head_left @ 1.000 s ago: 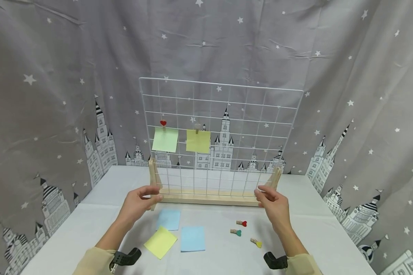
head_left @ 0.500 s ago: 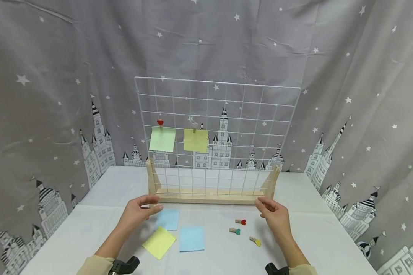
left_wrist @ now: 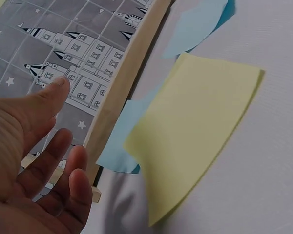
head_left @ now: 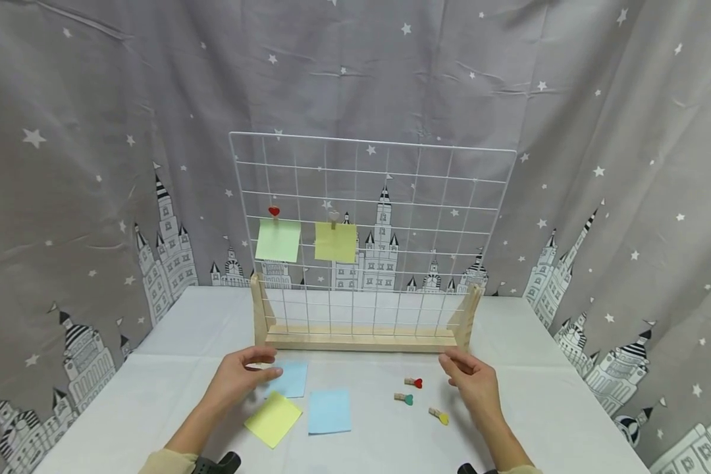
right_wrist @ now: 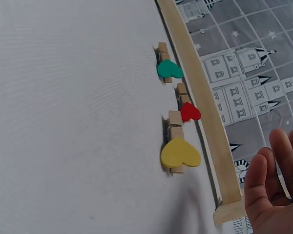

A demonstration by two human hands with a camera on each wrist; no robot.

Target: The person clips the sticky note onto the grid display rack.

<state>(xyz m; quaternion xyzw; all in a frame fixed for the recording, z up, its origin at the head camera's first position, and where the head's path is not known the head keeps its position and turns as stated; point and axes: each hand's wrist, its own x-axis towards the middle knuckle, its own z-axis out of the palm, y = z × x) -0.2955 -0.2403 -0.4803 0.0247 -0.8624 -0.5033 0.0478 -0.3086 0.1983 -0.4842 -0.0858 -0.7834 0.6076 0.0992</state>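
My left hand (head_left: pixel 234 378) hovers with relaxed fingers and holds nothing, beside a blue sticky note (head_left: pixel 290 380) and a yellow sticky note (head_left: pixel 274 419). Another blue note (head_left: pixel 329 411) lies to their right. On the other side my right hand (head_left: pixel 474 382), also holding nothing, is near three small wooden clothespins: one with a red heart (head_left: pixel 413 382), one with a green heart (head_left: pixel 404 399) and one with a yellow heart (head_left: pixel 439 416). Behind both hands stands a white wire grid (head_left: pixel 391 224) in a wooden base (head_left: pixel 361 342).
A red-heart clothespin (head_left: pixel 274 210) clips a green note (head_left: pixel 278 241) on the grid's left part. To its right hangs a yellow-green note (head_left: pixel 336 243) under a pale-heart clothespin (head_left: pixel 334 216). The white table (head_left: pixel 545 395) reaches back to a grey castle-print curtain (head_left: pixel 569 131).
Both hands have drawn back a little from the wooden base toward the person. The view has shifted slightly; the notes and clothespins stay in place.
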